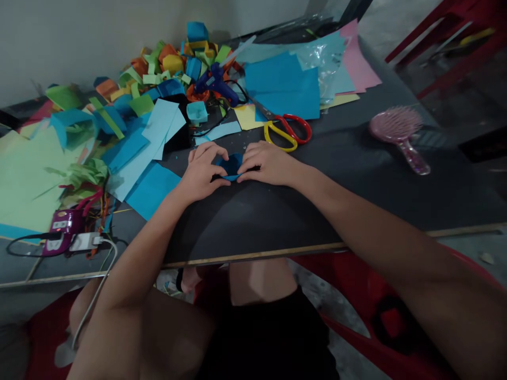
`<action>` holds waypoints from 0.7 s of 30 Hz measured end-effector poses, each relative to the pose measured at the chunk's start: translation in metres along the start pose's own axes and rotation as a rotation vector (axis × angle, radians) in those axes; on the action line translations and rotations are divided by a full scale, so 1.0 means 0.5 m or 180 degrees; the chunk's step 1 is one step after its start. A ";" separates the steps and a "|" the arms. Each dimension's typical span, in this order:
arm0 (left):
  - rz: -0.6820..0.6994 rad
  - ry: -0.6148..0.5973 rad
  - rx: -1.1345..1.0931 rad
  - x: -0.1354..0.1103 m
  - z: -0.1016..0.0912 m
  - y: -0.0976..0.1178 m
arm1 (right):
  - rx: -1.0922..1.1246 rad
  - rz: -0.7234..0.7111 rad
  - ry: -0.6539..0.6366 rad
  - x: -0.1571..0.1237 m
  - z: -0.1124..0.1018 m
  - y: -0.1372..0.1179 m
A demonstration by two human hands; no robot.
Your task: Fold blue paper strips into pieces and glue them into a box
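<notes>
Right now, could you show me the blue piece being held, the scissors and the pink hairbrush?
Blue piece [234, 164]: head view, on its shaded middle.
Scissors [285, 124]: head view, on the red handle.
Pink hairbrush [386, 126]: head view, on its wide head.

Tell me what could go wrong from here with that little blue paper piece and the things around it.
The blue paper piece, pinched between the left hand and the right hand, might crease or tear if either grip presses too hard. The red-and-yellow-handled scissors lie just beyond the right hand, so a forward reach could knock them. The white cable drops over the table edge near the left forearm, where an arm movement might snag it.
</notes>
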State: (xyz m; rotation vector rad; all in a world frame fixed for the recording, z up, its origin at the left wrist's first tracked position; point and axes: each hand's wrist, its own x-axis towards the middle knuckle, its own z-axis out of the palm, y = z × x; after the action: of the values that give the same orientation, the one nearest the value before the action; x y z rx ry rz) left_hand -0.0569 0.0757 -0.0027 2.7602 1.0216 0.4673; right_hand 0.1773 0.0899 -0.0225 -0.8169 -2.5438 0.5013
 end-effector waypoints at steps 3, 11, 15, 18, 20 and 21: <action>0.0033 -0.0040 -0.0126 -0.003 -0.006 -0.013 | -0.0032 -0.0010 0.0106 -0.002 0.002 0.007; -0.0022 0.0013 -0.0130 -0.005 0.001 -0.038 | -0.0433 -0.0067 0.0214 0.000 -0.007 -0.005; 0.0048 0.0068 -0.0093 -0.002 0.011 -0.029 | -0.0601 -0.0149 0.0162 0.002 -0.004 -0.019; 0.0010 0.0200 0.0015 -0.006 0.005 -0.028 | -0.0667 -0.0254 0.0112 0.001 0.001 -0.024; -0.0067 0.0309 0.0163 -0.011 -0.003 -0.029 | -0.0735 -0.0317 0.0096 0.000 0.001 -0.028; -0.0086 0.0345 0.0246 -0.013 -0.007 -0.030 | -0.0784 -0.0348 0.0094 -0.001 0.000 -0.030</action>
State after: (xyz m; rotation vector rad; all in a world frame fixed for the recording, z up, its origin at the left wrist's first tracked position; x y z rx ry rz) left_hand -0.0720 0.0828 -0.0046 2.8117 1.1225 0.5914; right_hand 0.1707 0.0782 -0.0156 -0.7558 -2.6385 0.1415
